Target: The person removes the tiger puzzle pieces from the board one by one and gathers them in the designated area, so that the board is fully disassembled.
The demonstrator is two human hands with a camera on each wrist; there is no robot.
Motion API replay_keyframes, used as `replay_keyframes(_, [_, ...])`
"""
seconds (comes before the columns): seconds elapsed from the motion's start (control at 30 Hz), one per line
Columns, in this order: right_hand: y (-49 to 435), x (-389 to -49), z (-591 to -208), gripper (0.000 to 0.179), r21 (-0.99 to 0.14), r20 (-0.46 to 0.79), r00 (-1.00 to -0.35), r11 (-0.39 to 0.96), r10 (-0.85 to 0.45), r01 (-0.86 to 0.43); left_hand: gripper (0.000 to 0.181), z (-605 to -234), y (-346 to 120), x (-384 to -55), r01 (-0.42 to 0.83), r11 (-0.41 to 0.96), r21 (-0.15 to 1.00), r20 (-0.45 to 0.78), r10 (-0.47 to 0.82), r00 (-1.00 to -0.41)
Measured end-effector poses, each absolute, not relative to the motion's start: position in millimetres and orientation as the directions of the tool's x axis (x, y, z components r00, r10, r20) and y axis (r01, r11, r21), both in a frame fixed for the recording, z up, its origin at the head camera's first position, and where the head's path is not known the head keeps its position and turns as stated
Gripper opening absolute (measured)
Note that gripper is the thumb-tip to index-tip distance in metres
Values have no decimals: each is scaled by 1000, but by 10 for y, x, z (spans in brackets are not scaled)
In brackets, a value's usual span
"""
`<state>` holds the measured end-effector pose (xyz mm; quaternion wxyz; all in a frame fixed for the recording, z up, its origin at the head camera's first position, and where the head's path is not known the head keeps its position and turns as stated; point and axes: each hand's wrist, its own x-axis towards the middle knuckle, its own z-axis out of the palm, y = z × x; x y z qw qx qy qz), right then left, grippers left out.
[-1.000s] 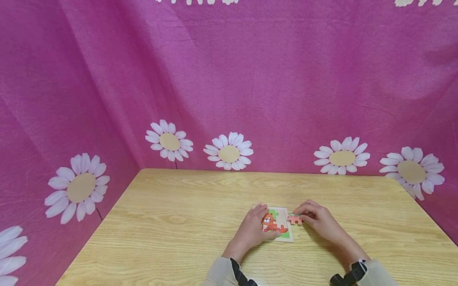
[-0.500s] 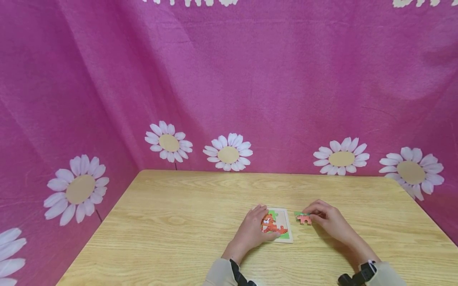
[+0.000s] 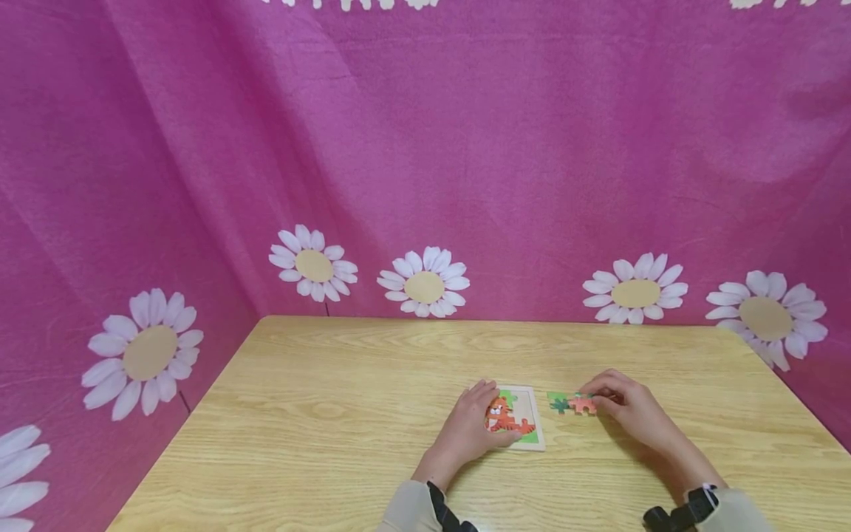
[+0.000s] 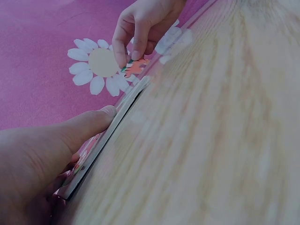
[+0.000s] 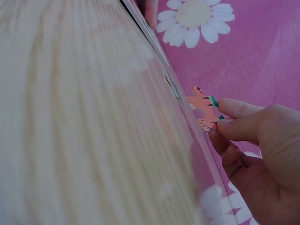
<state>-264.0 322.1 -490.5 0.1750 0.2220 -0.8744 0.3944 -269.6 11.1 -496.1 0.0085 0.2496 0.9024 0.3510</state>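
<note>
Left hand [image 3: 468, 423] is gripping the puzzle tray [image 3: 524, 403]: thumb is pressing on the near edge, fingers are curving over the left side toward the far-left corner. Tray is lying flat on the wood-grain table [image 3: 346, 414], roughly midway between the table's left and right edges and well apart from its far edge. Inside it, orange tiger pieces [image 3: 509, 424] are sitting with green corners around them; pale board is showing toward the tray's far-right corner. Right hand [image 3: 628, 412] is pinching an orange striped puzzle piece [image 3: 582, 404] between thumb and fingertips, on the side of the tray facing the table's right edge; green is showing along that piece's border. Can't tell whether it's touching the table. A green puzzle piece [image 3: 559, 402] is lying on the table between tray and held piece, near the tray's right edge; can't tell if the two loose pieces are touching. Both wrists are wearing black straps [image 3: 701, 504] over light sleeves [image 3: 408, 508]. Pink cloth [image 3: 465, 148] with white daisies [image 3: 424, 287] is hanging behind the table's far edge and along its left edge.
</note>
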Motion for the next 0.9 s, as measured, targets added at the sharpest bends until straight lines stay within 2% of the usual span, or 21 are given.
replay_keyframes(0.9, [3297, -2641, -4930, 28, -606, 506, -831, 591, -230, -532, 82, -4942, 97, -2679, 465, 626, 627, 180, 464, -867])
